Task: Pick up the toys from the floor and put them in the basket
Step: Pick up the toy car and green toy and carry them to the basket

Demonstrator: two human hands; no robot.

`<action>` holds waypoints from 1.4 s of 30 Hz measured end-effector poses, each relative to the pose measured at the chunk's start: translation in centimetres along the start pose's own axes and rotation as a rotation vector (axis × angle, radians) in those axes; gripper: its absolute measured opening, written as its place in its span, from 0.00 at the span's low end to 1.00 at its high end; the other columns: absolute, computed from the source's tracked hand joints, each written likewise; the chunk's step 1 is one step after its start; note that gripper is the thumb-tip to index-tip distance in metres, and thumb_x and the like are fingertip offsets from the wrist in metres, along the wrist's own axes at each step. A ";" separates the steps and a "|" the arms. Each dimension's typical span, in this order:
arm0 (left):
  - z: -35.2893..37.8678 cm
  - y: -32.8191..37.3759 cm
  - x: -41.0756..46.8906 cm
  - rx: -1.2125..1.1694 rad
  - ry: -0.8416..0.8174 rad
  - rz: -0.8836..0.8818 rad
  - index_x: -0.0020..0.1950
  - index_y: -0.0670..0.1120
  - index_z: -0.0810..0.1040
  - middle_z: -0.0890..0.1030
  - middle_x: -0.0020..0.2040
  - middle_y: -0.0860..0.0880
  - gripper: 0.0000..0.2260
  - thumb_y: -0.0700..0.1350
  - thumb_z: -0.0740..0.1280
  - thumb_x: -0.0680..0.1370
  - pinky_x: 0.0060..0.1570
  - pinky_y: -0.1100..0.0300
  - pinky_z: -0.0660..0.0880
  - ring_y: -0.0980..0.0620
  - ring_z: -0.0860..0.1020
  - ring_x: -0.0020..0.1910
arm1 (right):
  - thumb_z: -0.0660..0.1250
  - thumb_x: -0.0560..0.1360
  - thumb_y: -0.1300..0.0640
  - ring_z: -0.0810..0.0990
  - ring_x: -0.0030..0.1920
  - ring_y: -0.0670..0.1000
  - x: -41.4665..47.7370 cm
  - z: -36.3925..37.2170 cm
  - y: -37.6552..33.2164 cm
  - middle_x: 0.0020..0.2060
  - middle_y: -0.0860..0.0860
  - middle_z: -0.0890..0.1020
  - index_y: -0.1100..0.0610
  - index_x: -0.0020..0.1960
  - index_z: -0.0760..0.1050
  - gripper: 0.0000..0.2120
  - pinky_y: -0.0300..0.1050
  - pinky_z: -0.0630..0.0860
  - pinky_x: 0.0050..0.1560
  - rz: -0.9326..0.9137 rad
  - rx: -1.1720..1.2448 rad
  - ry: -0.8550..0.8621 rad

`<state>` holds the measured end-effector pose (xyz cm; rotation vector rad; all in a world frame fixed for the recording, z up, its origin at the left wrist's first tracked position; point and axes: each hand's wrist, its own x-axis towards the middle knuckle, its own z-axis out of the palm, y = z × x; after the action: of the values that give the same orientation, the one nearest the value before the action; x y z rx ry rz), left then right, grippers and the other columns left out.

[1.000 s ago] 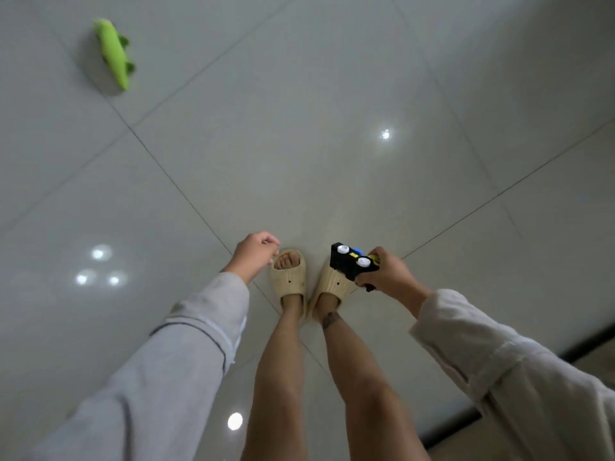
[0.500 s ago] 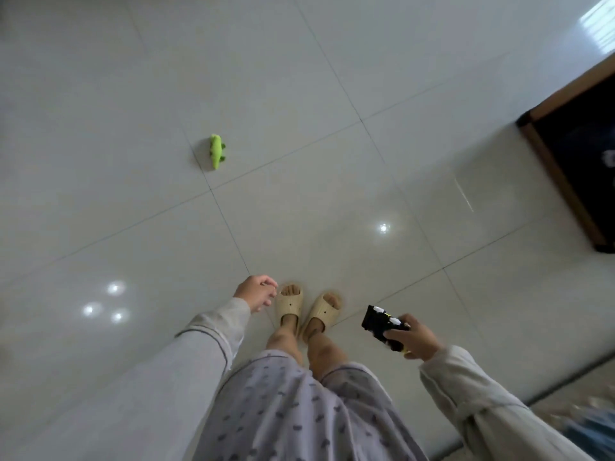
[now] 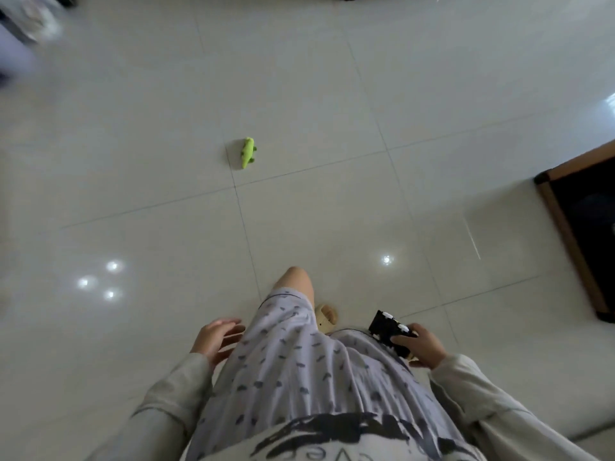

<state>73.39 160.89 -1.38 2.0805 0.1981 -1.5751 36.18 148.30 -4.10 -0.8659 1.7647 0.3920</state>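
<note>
My right hand (image 3: 420,348) grips a black toy car (image 3: 388,330) with white wheels, held at hip height on my right. My left hand (image 3: 214,339) hangs beside my left thigh with fingers spread and nothing in it. A small green plush crocodile (image 3: 248,152) lies on the white tiled floor ahead of me, just beyond a tile joint. No basket is in view.
A dark piece of furniture with a wooden frame (image 3: 565,224) stands at the right edge. Blurred objects (image 3: 30,21) sit at the top left corner. My left knee (image 3: 296,281) is forward, and a beige slipper (image 3: 326,317) shows below it.
I have straightened up from a bent pose, so the view now looks further across the floor. The car stays in my right hand, and my left hand has opened from a loose fist.
</note>
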 end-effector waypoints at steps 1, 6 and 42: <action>-0.1 -0.1 0.2 -0.036 0.017 -0.007 0.48 0.43 0.78 0.80 0.43 0.45 0.08 0.40 0.59 0.79 0.39 0.59 0.72 0.49 0.78 0.41 | 0.73 0.70 0.56 0.75 0.37 0.55 0.3 -0.4 -1.3 0.43 0.58 0.77 0.56 0.53 0.72 0.15 0.42 0.72 0.30 -0.009 -0.032 -0.002; -0.8 0.3 2.0 0.070 0.057 -0.116 0.44 0.41 0.76 0.77 0.40 0.43 0.06 0.37 0.60 0.78 0.37 0.62 0.68 0.48 0.75 0.37 | 0.71 0.71 0.57 0.76 0.43 0.56 1.7 -1.8 -9.3 0.46 0.58 0.77 0.58 0.60 0.72 0.20 0.42 0.73 0.33 -0.111 -0.119 0.003; -0.5 38.7 12.8 -0.073 0.034 -0.312 0.44 0.41 0.75 0.77 0.39 0.43 0.06 0.40 0.61 0.78 0.35 0.61 0.66 0.46 0.74 0.35 | 0.71 0.70 0.57 0.76 0.42 0.56 12.9 -11.0 -56.0 0.45 0.58 0.78 0.56 0.50 0.71 0.12 0.43 0.74 0.33 -0.181 -0.184 -0.024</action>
<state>93.84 125.58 -1.07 2.0971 0.6089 -1.6796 66.91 98.54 -3.68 -1.1373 1.6299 0.4479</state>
